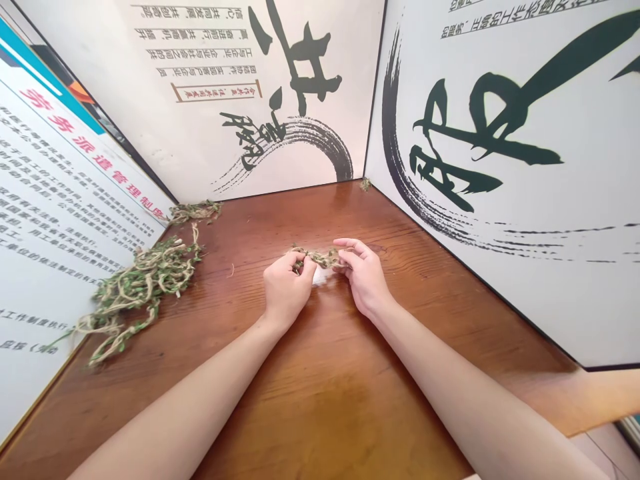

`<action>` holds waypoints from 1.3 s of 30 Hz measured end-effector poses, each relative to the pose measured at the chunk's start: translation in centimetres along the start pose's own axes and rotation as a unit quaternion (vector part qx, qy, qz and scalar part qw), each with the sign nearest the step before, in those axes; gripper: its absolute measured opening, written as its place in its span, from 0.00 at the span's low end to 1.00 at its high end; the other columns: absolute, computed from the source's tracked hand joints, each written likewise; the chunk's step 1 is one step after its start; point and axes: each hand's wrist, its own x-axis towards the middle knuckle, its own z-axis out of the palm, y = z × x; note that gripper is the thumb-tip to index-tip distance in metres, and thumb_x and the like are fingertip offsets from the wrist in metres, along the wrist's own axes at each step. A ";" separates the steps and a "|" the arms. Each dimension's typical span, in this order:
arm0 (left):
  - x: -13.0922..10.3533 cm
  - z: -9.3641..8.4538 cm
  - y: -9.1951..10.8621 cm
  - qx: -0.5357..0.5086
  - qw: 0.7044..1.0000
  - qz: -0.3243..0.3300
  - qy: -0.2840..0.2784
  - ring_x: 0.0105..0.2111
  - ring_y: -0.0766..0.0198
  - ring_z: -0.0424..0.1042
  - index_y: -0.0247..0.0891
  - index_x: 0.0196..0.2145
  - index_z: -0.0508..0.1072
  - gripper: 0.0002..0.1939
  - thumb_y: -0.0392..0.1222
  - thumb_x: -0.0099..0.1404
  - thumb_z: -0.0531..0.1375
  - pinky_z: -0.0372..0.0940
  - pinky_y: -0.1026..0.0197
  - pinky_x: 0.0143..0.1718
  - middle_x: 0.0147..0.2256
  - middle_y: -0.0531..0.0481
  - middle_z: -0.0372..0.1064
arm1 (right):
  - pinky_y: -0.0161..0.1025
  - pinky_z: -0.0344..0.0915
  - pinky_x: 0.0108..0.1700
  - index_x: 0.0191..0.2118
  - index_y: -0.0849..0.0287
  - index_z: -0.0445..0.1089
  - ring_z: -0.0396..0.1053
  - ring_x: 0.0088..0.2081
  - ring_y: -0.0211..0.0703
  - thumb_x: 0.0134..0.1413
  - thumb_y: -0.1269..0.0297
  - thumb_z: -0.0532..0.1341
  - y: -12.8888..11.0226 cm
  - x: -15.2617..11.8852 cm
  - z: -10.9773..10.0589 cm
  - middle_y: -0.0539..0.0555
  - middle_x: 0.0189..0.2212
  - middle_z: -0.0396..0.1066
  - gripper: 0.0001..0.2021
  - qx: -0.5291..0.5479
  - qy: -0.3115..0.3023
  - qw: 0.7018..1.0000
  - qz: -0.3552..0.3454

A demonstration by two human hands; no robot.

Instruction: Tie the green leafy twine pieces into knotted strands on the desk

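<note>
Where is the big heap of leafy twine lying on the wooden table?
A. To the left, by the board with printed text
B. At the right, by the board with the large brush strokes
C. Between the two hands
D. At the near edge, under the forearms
A: the heap of leafy twine lies at the left of the table, against the printed board, apart from the left hand and right hand, which hold only a short piece.

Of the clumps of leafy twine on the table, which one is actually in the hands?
The small strand at the table's middle, pinched between left hand and right hand. The big pile and far clump lie untouched at left.
</note>
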 end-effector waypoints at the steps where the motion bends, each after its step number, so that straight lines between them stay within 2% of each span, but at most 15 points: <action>1: 0.0 0.0 0.0 -0.003 1.000 -0.006 0.000 0.24 0.68 0.65 0.36 0.27 0.76 0.09 0.40 0.61 0.58 0.59 0.64 0.30 0.24 0.53 0.71 | 0.34 0.63 0.34 0.41 0.61 0.70 0.60 0.26 0.33 0.38 0.70 0.63 -0.2 0.1 -0.1 0.45 0.22 0.63 0.18 0.026 -0.003 1.000 0.010; 6: 0.0 0.0 0.0 -0.002 1.000 -0.012 -0.005 0.23 0.68 0.65 0.36 0.28 0.77 0.10 0.42 0.61 0.58 0.60 0.63 0.30 0.23 0.53 0.70 | 0.35 0.67 0.40 0.48 0.56 0.61 0.67 0.29 0.36 0.27 0.79 0.62 -1.1 0.1 -0.2 0.43 0.22 0.64 0.34 0.142 0.001 0.986 0.092; 9: 0.1 0.0 -0.1 -0.005 1.000 -0.024 0.002 0.23 0.68 0.65 0.36 0.27 0.77 0.10 0.41 0.61 0.58 0.60 0.63 0.30 0.23 0.53 0.71 | 0.33 0.63 0.30 0.50 0.55 0.61 0.64 0.25 0.36 0.30 0.75 0.63 -1.3 0.0 -0.1 0.43 0.20 0.61 0.33 0.088 -0.029 0.994 0.064; 12: 0.2 0.0 -0.2 -0.015 0.999 -0.044 0.007 0.23 0.68 0.65 0.36 0.27 0.77 0.09 0.41 0.60 0.58 0.60 0.64 0.30 0.24 0.53 0.71 | 0.32 0.46 0.21 0.50 0.55 0.64 0.50 0.18 0.33 0.36 0.69 0.62 -1.3 0.0 -0.4 0.41 0.18 0.54 0.28 -0.028 -0.055 0.997 0.035; 14: 0.3 0.0 -0.2 -0.022 0.998 -0.063 0.009 0.23 0.68 0.66 0.36 0.27 0.77 0.09 0.41 0.60 0.58 0.60 0.64 0.29 0.24 0.53 0.71 | 0.34 0.47 0.23 0.47 0.56 0.68 0.50 0.19 0.33 0.37 0.70 0.60 -1.4 0.2 -1.0 0.42 0.18 0.55 0.24 -0.164 -0.061 0.984 -0.016; 17: 0.4 -0.1 -0.2 -0.019 0.997 -0.080 0.012 0.24 0.68 0.66 0.36 0.27 0.77 0.09 0.41 0.60 0.58 0.60 0.64 0.30 0.25 0.53 0.71 | 0.38 0.55 0.32 0.39 0.56 0.74 0.59 0.25 0.38 0.38 0.72 0.59 -1.2 0.8 -1.8 0.46 0.20 0.62 0.18 -0.405 -0.035 0.909 -0.094; 19: 0.4 -0.1 -0.2 -0.018 0.996 -0.085 0.013 0.24 0.68 0.66 0.36 0.27 0.77 0.09 0.41 0.59 0.58 0.60 0.64 0.30 0.24 0.53 0.71 | 0.39 0.56 0.34 0.37 0.56 0.76 0.61 0.27 0.39 0.40 0.72 0.60 -1.0 1.1 -2.1 0.47 0.22 0.66 0.14 -0.464 -0.025 0.881 -0.091; 21: 0.6 -0.1 -0.1 -0.021 0.995 -0.097 0.018 0.24 0.68 0.66 0.36 0.27 0.77 0.09 0.41 0.59 0.58 0.60 0.64 0.30 0.24 0.52 0.71 | 0.38 0.55 0.32 0.37 0.58 0.76 0.59 0.26 0.37 0.39 0.73 0.62 -0.8 1.1 -2.1 0.47 0.22 0.65 0.14 -0.402 -0.048 0.912 -0.069; 25: 0.9 -0.2 -0.2 -0.014 0.990 -0.135 0.028 0.24 0.67 0.65 0.35 0.25 0.76 0.09 0.41 0.58 0.59 0.59 0.64 0.30 0.24 0.52 0.70 | 0.34 0.58 0.34 0.39 0.60 0.74 0.57 0.25 0.32 0.33 0.74 0.67 -1.0 0.8 -1.5 0.43 0.20 0.57 0.19 -0.084 -0.083 0.992 -0.036; 28: 1.1 -0.3 -0.2 -0.018 0.988 -0.154 0.023 0.25 0.67 0.65 0.35 0.25 0.76 0.10 0.41 0.58 0.58 0.58 0.65 0.30 0.24 0.53 0.69 | 0.37 0.65 0.42 0.41 0.59 0.71 0.67 0.31 0.37 0.32 0.72 0.69 -1.7 0.7 -1.2 0.46 0.22 0.64 0.23 0.086 -0.087 0.992 0.009; 31: 1.1 -0.3 -0.2 -0.018 0.987 -0.160 0.024 0.25 0.68 0.64 0.35 0.25 0.75 0.09 0.41 0.58 0.58 0.58 0.65 0.29 0.23 0.53 0.69 | 0.33 0.59 0.28 0.44 0.58 0.70 0.58 0.22 0.32 0.34 0.69 0.66 -2.3 0.8 -1.3 0.44 0.19 0.59 0.24 0.113 -0.101 0.987 0.057; 33: 1.2 -0.3 -0.4 -0.022 0.984 -0.171 0.030 0.24 0.68 0.63 0.35 0.24 0.75 0.09 0.40 0.58 0.58 0.57 0.66 0.29 0.22 0.53 0.68 | 0.32 0.44 0.21 0.44 0.59 0.71 0.45 0.17 0.29 0.36 0.66 0.63 -2.4 0.9 -1.6 0.43 0.19 0.57 0.22 0.047 -0.115 0.990 0.066; 35: 1.2 -0.2 -0.5 -0.029 0.983 -0.178 0.039 0.23 0.69 0.63 0.34 0.25 0.74 0.09 0.40 0.59 0.58 0.56 0.66 0.28 0.22 0.54 0.67 | 0.33 0.43 0.22 0.41 0.59 0.73 0.47 0.18 0.30 0.38 0.67 0.62 -2.2 0.9 -1.9 0.45 0.21 0.60 0.19 -0.110 -0.125 0.986 0.019; 37: 1.1 -0.2 -0.7 -0.033 0.983 -0.175 0.050 0.23 0.69 0.63 0.34 0.26 0.74 0.09 0.42 0.60 0.58 0.56 0.66 0.28 0.22 0.54 0.67 | 0.35 0.54 0.28 0.38 0.59 0.75 0.57 0.22 0.34 0.40 0.70 0.60 -2.0 0.8 -2.1 0.48 0.22 0.65 0.15 -0.317 -0.103 0.940 -0.066; 39: 1.1 -0.2 -0.8 -0.036 0.984 -0.167 0.054 0.24 0.69 0.63 0.34 0.27 0.74 0.10 0.43 0.60 0.58 0.56 0.66 0.28 0.22 0.54 0.67 | 0.38 0.59 0.35 0.37 0.58 0.76 0.63 0.28 0.38 0.42 0.72 0.58 -1.9 0.5 -2.1 0.50 0.23 0.69 0.14 -0.485 -0.053 0.866 -0.114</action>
